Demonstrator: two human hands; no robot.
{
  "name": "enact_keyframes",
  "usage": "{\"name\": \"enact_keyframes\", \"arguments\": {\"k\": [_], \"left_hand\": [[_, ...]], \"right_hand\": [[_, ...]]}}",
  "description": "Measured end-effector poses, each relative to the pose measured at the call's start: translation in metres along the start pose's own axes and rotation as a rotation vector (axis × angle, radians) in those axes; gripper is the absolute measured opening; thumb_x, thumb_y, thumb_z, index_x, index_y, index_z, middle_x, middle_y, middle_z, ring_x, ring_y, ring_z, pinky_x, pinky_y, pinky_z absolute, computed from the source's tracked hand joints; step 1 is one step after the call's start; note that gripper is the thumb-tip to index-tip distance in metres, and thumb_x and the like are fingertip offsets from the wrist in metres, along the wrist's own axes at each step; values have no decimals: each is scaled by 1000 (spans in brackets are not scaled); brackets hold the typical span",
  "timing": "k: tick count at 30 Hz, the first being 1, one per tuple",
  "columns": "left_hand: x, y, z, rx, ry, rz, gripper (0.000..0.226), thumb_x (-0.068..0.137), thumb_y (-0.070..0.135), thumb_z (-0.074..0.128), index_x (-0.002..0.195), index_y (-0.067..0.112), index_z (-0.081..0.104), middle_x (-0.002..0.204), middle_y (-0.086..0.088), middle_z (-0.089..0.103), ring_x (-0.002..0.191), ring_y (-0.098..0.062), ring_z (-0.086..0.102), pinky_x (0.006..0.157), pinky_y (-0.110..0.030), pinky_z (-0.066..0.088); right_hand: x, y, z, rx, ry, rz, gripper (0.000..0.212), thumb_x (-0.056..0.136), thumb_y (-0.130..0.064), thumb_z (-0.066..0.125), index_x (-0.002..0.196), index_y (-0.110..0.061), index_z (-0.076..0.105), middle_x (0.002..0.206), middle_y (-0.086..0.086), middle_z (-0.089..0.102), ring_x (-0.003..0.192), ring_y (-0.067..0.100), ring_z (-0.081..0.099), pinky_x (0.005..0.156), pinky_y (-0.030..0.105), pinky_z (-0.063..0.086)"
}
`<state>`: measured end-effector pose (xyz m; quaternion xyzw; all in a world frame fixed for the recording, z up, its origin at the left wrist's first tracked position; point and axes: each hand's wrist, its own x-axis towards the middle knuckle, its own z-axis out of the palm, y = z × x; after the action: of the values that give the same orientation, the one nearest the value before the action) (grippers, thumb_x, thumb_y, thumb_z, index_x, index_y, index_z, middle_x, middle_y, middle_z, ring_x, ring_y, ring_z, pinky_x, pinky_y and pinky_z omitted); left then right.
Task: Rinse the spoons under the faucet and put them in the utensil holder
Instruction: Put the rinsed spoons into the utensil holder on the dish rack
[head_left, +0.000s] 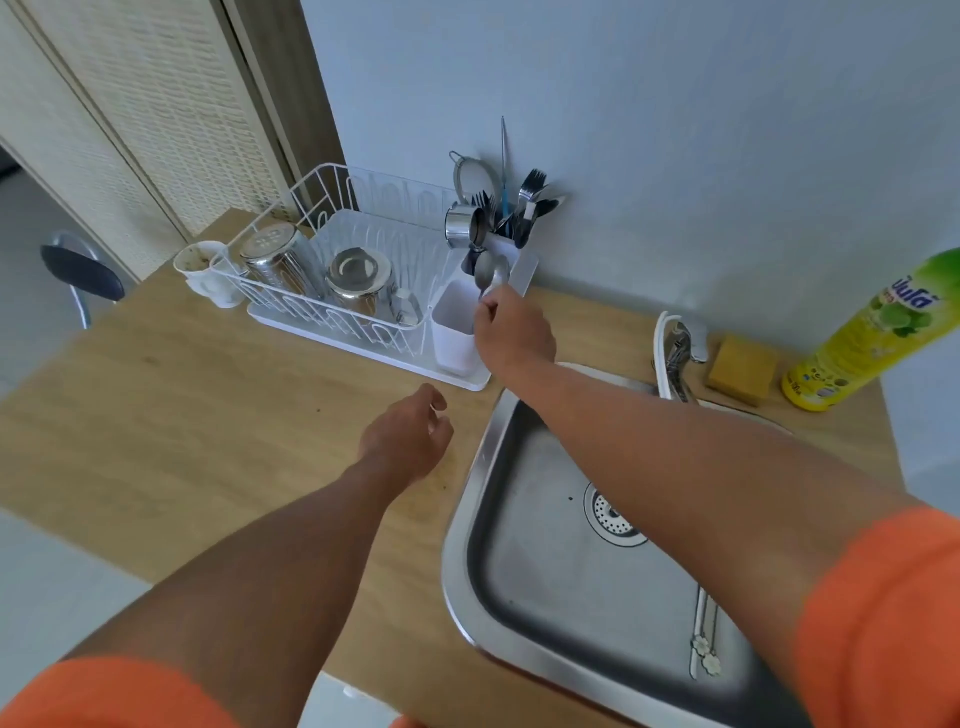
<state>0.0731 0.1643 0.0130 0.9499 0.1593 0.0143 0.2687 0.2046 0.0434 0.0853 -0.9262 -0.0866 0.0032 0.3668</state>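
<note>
Wooden countertop (182, 415) carries everything, with the steel sink (545, 571) as landmark. Beyond the sink's far left corner sits the white utensil holder (453, 332). Above it, the right hand (514, 332) pinches two spoons (492, 274). Left of the sink, the left hand (408, 436) hovers, loosely curled, empty.

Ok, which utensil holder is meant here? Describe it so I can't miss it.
Start at the white dish rack left of the sink. The utensil holder is the white plastic cup at the rack's right end; unlike the cutlery-filled caddy by the wall, it looks empty.
</note>
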Motion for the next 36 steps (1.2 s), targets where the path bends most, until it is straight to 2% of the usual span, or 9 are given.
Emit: {"name": "enact_keyframes", "arguments": {"k": [5, 12, 16, 22, 27, 29, 31, 33, 36], "left_hand": [[1, 7, 5, 31, -47, 43, 16, 93, 37, 58, 108, 31, 58, 88, 18, 65, 88, -18, 63, 71, -32, 43], [4, 46, 29, 9, -122, 129, 14, 92, 33, 57, 104, 30, 62, 89, 12, 65, 86, -22, 62, 77, -35, 52], [1, 80, 54, -73, -175, 230, 9, 94, 24, 60, 100, 19, 65, 88, -3, 70, 79, -28, 64, 72, -39, 55], [-20, 124, 115, -64, -320, 299, 12, 94, 25, 58, 94, 16, 66, 87, -6, 72, 77, -29, 66, 70, -37, 57], [-45, 147, 168, 31, -498, 308, 14, 93, 36, 51, 83, 26, 55, 89, -2, 68, 75, -27, 58, 64, -32, 44], [-55, 154, 184, 43, -556, 299, 19, 93, 35, 49, 76, 28, 46, 81, 1, 61, 74, -28, 57, 64, -32, 42], [-63, 162, 201, 48, -611, 301, 18, 94, 34, 51, 78, 26, 48, 76, 5, 52, 77, -27, 58, 65, -31, 41], [-71, 170, 216, 51, -666, 305, 14, 94, 35, 54, 85, 24, 55, 81, 3, 58, 80, -25, 61, 68, -32, 47], [-81, 183, 235, 66, -702, 295, 16, 93, 37, 56, 88, 22, 59, 97, -5, 69, 88, -26, 66, 74, -36, 53]], "right_hand": [[-28, 25, 2, 6, -7, 9, 17, 99, -31, 45, 91, -23, 57, 88, -2, 62, 81, 28, 58, 64, 34, 38], [-116, 119, 4, -58, -133, 44, 19, 100, -35, 45, 95, -24, 59, 95, 0, 70, 90, 30, 64, 67, 36, 43], [-166, 180, -13, -116, -286, 65, 20, 98, -33, 45, 96, -23, 63, 92, -2, 71, 84, 26, 65, 69, 36, 50], [-213, 255, -54, -283, -496, 278, 23, 97, -34, 47, 101, -21, 66, 106, 6, 73, 94, 31, 68, 70, 32, 45], [-228, 290, -82, -309, -485, 514, 26, 98, -25, 48, 111, -10, 65, 117, 16, 70, 105, 36, 67, 81, 33, 52], [-228, 297, -89, -292, -445, 597, 22, 99, -21, 50, 110, -7, 64, 114, 18, 69, 99, 34, 68, 75, 30, 50], [-227, 302, -97, -272, -394, 681, 15, 98, -19, 52, 102, -8, 62, 109, 16, 68, 85, 28, 64, 70, 28, 46], [-226, 307, -104, -260, -350, 739, 8, 96, -16, 53, 96, -10, 58, 103, 13, 68, 79, 27, 62, 68, 27, 47], [-228, 315, -110, -244, -326, 778, 16, 95, -14, 54, 106, -4, 62, 109, 18, 71, 95, 33, 71, 71, 28, 51]]}}
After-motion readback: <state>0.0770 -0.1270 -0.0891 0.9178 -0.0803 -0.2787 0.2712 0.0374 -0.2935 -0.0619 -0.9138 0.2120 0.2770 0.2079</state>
